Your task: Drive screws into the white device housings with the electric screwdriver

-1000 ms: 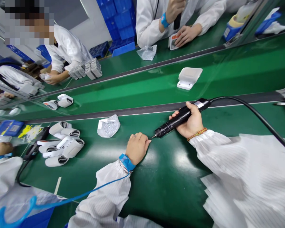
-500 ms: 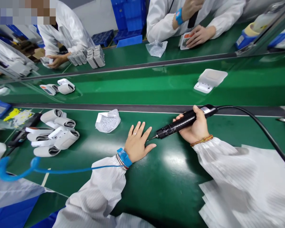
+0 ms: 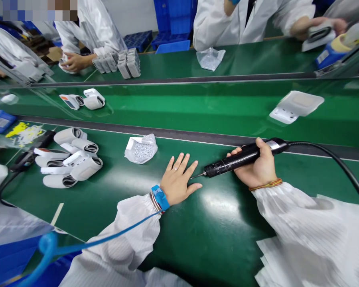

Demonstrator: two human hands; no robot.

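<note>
My left hand [image 3: 178, 179] lies flat on the green worktop with its fingers spread, holding nothing. A blue wrist strap [image 3: 160, 197] with a coiled cord is round that wrist. My right hand [image 3: 259, 165] is wrapped round a black electric screwdriver [image 3: 235, 160], its thumb along the top. The screwdriver tilts down to the left, and its thin bit ends close to my left fingers; whether it touches them I cannot tell. Beyond my left hand sits an opened plastic bag [image 3: 141, 149] of tiny silvery pieces, probably screws.
Several white cuffed devices [image 3: 86, 168], like wrist blood pressure monitors, are heaped at left near another dark tool [image 3: 32, 153]. A green conveyor belt [image 3: 179, 105] carries more white devices [image 3: 297, 107]. Co-workers sit opposite. White sheets [image 3: 267, 259] lie beneath my right sleeve.
The view has shifted slightly; my hands keep their pose. The co-worker opposite no longer works over a device and now reaches right, holding a cuffed one. The white device on the belt appears farther right.
</note>
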